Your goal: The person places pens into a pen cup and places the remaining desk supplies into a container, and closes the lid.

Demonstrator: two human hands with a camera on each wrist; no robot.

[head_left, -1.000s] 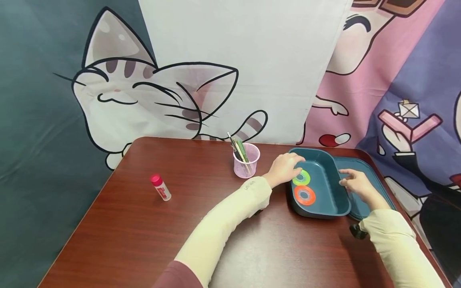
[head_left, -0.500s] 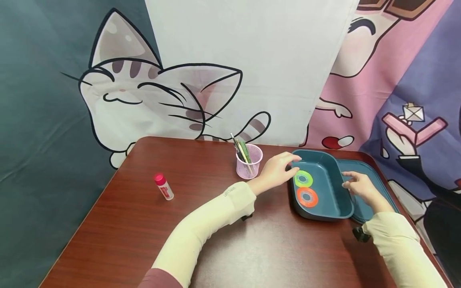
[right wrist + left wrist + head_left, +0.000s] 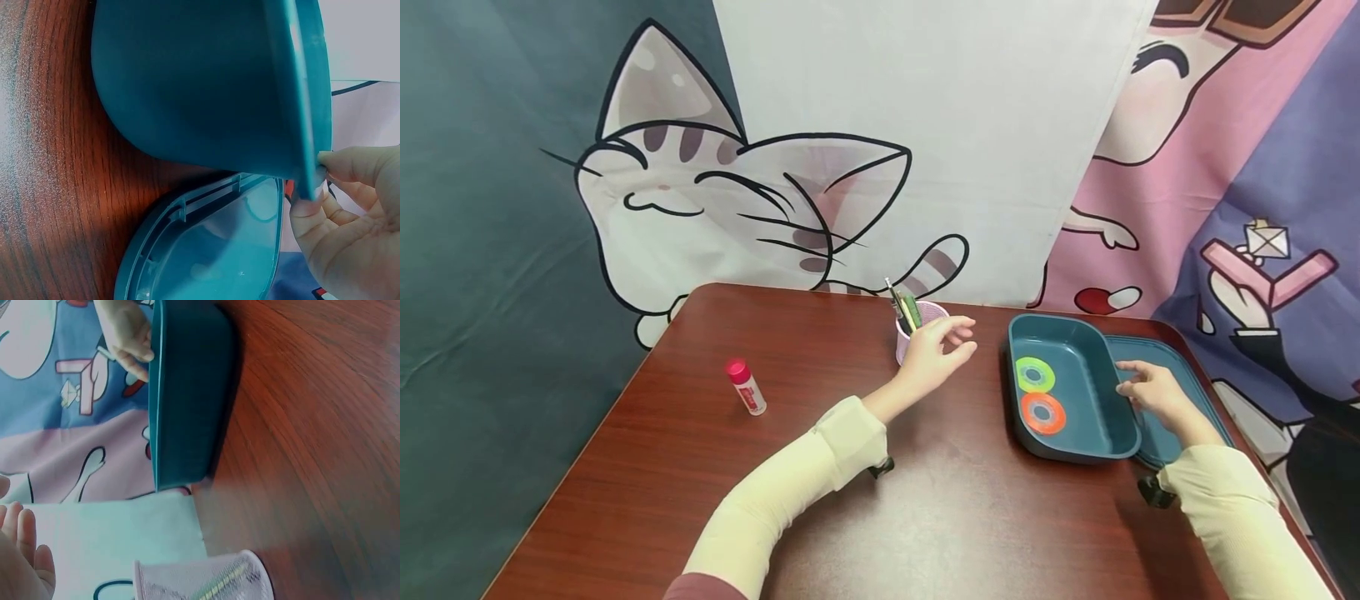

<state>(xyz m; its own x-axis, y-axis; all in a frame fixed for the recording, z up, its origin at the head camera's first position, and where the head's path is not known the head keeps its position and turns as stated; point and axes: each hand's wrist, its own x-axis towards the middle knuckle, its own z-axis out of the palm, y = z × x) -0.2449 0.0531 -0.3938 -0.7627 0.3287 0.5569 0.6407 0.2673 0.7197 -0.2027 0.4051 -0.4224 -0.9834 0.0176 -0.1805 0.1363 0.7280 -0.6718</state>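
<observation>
A dark teal plastic box (image 3: 1078, 392) stands at the right of the table. Inside, along its left wall, lie a green tape roll (image 3: 1034, 375) and an orange tape roll (image 3: 1043, 413). My right hand (image 3: 1157, 393) pinches the box's right rim between thumb and fingers; the right wrist view shows the grip at the rim (image 3: 303, 119). My left hand (image 3: 934, 354) is in the air left of the box, fingers loosely bent with nothing between them. In the head view it partly covers a pink mesh pen cup (image 3: 934, 312) holding pens (image 3: 907, 310).
A teal lid (image 3: 1180, 367) lies right of the box, partly hidden by it and my right hand. On the left of the brown table (image 3: 850, 533) a glue stick (image 3: 746, 387) stands with its red cap up. Cartoon-printed cloth (image 3: 820, 100) hangs behind.
My left hand has drawn back left from over the green tape roll and the box's left rim to in front of the pen cup. The right hand stays at the right rim.
</observation>
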